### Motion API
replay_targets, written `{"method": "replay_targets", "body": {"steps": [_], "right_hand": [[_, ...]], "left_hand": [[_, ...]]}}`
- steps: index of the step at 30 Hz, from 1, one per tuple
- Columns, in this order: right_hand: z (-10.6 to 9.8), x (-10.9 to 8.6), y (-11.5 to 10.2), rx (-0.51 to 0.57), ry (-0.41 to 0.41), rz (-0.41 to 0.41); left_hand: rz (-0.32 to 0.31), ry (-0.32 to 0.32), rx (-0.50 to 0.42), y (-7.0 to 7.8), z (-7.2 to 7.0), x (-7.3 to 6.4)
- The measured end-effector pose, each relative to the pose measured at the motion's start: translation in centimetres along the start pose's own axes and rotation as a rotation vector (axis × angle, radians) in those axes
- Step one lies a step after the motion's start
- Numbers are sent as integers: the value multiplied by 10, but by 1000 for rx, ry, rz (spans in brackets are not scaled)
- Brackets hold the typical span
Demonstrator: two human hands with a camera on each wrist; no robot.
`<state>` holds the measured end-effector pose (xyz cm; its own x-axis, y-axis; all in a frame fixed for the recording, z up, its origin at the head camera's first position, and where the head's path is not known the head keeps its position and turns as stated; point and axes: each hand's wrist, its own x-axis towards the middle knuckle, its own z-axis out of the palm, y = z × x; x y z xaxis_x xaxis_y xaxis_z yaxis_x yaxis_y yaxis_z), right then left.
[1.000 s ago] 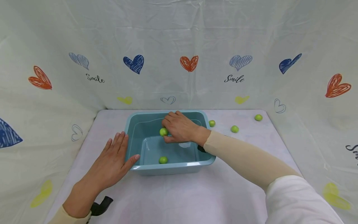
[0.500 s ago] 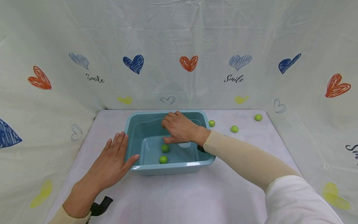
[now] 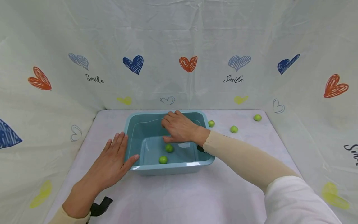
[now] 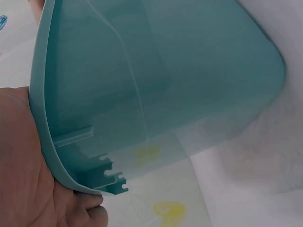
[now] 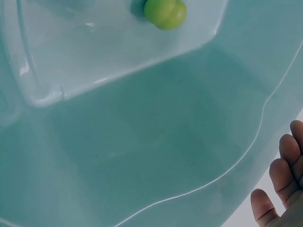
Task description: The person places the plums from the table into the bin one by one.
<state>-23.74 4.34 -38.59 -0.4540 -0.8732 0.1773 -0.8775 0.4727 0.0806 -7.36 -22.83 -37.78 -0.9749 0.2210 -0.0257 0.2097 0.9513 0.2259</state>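
Observation:
A light-blue plastic basin [image 3: 172,168] stands on the table. My left hand [image 3: 109,165] rests on its left rim with straight fingers, and the left wrist view shows that hand [image 4: 28,165] against the rim. Over the inside of the basin is my right hand [image 3: 180,127]; its fingers [image 5: 281,177] are relaxed and hold nothing in the right wrist view. Two small round green fruits lie on the basin floor: one fruit [image 3: 169,148] just below the right thumb, another fruit [image 3: 163,160] by the front wall. Their exact kind is unclear.
Right of the basin, three similar fruits lie on the white-covered table [image 3: 181,196]: one fruit [image 3: 211,123] beside the rim, a second fruit [image 3: 234,129] farther right, a third fruit [image 3: 257,117] near the back right corner. A heart-printed curtain [image 3: 156,40] surrounds the table.
The right hand has let go of a green fruit, which dropped to the basin floor and rolled slightly right. Both hands have stayed in place.

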Motion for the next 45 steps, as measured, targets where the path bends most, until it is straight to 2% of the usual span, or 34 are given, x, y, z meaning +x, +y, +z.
{"method": "replay_targets", "body": {"steps": [5,13,18,22,25,29,33,40,45], "right_hand": [[-11,-4,4,-28,37,16],[-56,-19,34,-14,160,111],[-77,-44,61,-32,207,205],[-82,-74,85,-46,227,318],[-75,-101,101,-48,200,415],[-56,-140,118,-54,110,533],[-37,-175,131,-64,41,613],[-6,-218,140,-86,0,672],[23,-238,136,-85,3,637]], "left_hand": [[-1,-3,1,0,0,0],[-4,-8,25,1,0,1],[-5,-10,34,1,-1,1],[-11,-12,34,1,0,1],[-14,-14,31,1,0,1],[-11,-14,23,1,0,1],[-13,-14,15,1,1,1],[-15,-15,2,1,1,0],[-15,-15,1,2,0,-1]]}}
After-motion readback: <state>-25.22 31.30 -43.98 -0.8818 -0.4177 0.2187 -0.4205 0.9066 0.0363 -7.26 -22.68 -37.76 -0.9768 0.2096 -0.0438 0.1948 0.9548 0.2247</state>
